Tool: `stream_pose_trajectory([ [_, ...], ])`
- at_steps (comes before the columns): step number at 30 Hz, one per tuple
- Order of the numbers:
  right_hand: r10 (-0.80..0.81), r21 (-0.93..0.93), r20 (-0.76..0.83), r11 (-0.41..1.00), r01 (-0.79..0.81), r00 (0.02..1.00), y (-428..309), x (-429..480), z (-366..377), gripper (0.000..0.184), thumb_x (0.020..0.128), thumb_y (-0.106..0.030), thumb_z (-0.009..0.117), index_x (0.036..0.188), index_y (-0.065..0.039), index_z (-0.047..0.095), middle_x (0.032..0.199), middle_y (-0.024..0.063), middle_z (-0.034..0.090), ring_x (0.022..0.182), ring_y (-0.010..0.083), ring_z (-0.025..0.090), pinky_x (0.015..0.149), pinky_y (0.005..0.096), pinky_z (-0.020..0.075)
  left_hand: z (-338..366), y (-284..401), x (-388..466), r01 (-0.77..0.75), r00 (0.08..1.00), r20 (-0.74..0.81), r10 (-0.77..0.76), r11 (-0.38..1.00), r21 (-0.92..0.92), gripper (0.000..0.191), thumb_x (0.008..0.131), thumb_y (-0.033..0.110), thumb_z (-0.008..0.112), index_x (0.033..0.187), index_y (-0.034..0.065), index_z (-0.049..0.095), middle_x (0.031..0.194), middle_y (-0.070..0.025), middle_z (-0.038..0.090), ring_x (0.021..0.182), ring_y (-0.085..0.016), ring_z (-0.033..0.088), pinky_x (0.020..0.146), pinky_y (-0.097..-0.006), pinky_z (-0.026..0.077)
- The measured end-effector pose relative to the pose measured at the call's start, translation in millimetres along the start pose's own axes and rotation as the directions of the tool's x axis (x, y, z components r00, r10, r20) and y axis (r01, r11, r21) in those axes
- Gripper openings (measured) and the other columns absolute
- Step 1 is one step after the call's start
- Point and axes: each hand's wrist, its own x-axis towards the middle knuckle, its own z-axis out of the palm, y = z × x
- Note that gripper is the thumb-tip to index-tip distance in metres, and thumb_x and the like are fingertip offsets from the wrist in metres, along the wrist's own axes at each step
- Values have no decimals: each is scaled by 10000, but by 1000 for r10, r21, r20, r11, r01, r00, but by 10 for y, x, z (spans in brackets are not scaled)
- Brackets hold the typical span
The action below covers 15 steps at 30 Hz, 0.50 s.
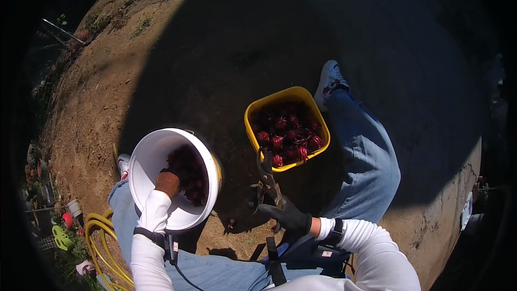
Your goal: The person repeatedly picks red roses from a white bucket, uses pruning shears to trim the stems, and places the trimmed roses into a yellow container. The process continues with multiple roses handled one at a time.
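Note:
My left hand reaches down into a tilted white plastic bucket at the left. Dark red spiky fruits, like roselle calyces, lie inside the bucket. Shadow hides my left fingers among them. My right hand, in a dark glove, holds a rusty brown object with pointed ends, seemingly a hand tool; its exact kind is unclear. Its tip overlaps the near left rim of a yellow square plastic bucket in view. That bucket contains many similar red calyces.
Bare brown soil surrounds the buckets, partly in deep shadow. My jeans-clad legs spread either side, with a white sneaker beside the yellow bucket. A coiled yellow hose lies at lower left near plants and a green plastic item.

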Motion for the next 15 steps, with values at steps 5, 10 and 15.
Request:
stream_pose_trajectory([
  [5, 7, 41, 62, 999, -9, 998, 30, 22, 27, 656, 998, -297, 635, 1511, -13, 340, 1386, 112, 549, 1265, 161, 519, 1081, 339, 416, -470, 159, -250, 139, 970, -197, -140, 990, -18, 391, 765, 32, 726, 1147, 65, 650, 1196, -173, 635, 1036, -337, 656, 891, -390, 534],
  [10, -43, 27, 66, 999, 41, 997, 82, 19, 53, 721, 981, -350, 655, 1521, -7, 324, 1471, 122, 468, 1326, 180, 445, 1134, 351, 359, -910, 680, -810, -169, 892, -345, -292, 491, -855, 304, 879, 78, 682, 1157, -9, 592, 1095, -124, 626, 992, -205, 633, 887, -345, 539],
  [15, -68, 22, 66, 997, 67, 995, 117, 33, 141, 748, 980, -344, 651, 1540, -6, 288, 1516, 132, 430, 1354, 196, 424, 1156, 358, 334, -759, 1415, -1303, -270, 926, -238, -293, -74, -960, 476, 979, 201, 571, 1398, 12, 449, 1203, -126, 577, 1043, -216, 623, 945, -360, 557],
])
